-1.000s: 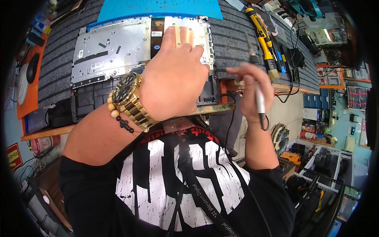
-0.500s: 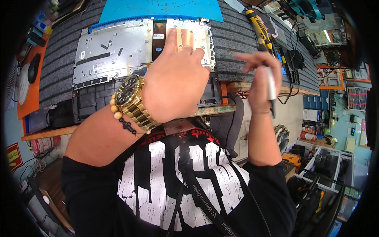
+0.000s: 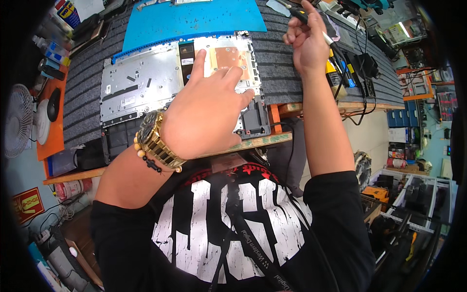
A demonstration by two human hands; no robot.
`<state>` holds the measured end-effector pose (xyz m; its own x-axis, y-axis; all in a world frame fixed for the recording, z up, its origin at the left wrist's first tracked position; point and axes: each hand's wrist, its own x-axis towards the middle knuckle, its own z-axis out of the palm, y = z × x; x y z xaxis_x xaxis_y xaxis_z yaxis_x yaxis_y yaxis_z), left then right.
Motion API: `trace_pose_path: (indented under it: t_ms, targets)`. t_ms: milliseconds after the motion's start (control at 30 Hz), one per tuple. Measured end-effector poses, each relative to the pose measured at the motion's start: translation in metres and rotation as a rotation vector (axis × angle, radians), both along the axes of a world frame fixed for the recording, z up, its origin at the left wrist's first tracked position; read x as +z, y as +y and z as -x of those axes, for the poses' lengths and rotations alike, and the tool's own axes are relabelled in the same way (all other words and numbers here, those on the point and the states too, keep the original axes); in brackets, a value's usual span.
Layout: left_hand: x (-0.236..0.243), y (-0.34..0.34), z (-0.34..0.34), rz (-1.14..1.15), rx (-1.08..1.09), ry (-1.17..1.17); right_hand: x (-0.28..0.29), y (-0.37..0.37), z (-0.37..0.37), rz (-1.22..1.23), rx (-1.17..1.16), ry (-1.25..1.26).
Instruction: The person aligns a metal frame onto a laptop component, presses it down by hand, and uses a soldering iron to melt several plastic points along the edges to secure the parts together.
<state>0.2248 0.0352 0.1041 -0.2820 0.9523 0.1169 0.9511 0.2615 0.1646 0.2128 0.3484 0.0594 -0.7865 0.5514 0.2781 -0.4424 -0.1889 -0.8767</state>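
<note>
My left hand [image 3: 204, 107], with a gold watch on its wrist, lies over the silver metal backing plate [image 3: 141, 73] of a laptop keyboard. Its index finger stretches forward onto the plate beside a dark strip [image 3: 187, 61], left of a copper-coloured patch [image 3: 228, 57]; the other fingers are spread. The plate sits on a dark laptop case [image 3: 116, 142], partly hidden by my hand and forearm. My right hand [image 3: 311, 46] is raised to the right of the plate, its fingers closed around a corded soldering iron [image 3: 332, 39] with a black and white handle. Its tip points up and left.
A blue mat [image 3: 194, 22] lies beyond the plate on the grey ribbed bench cover [image 3: 279, 68]. Yellow-handled tools [image 3: 335, 78] and black cables [image 3: 365, 73] lie on the right. A spray can [image 3: 66, 12], bottles and a white fan [image 3: 18, 119] stand at the left.
My right hand has moved up and away with the soldering iron, whose tip end now shows. The left hand stays on the plate. The whole view has shifted slightly, showing more of the blue mat.
</note>
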Motion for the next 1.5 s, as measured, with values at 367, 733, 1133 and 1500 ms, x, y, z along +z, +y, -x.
trace_pose_path:
  t_ms: [367,733,1133,1500]
  targets:
    - [0.019,-0.007,0.009,0.090,0.011,-0.093,-0.018,0.007,0.005,0.037,0.070,-0.013]
    - [0.013,-0.007,0.008,0.021,-0.003,-0.066,-0.026,0.016,0.008,0.013,0.083,0.003]
    - [0.003,-0.005,-0.002,-0.041,-0.024,0.002,0.001,0.018,0.016,-0.037,0.082,-0.113]
    - [0.002,-0.005,0.002,-0.055,-0.017,-0.054,-0.018,0.010,0.063,-0.135,0.026,-0.183]
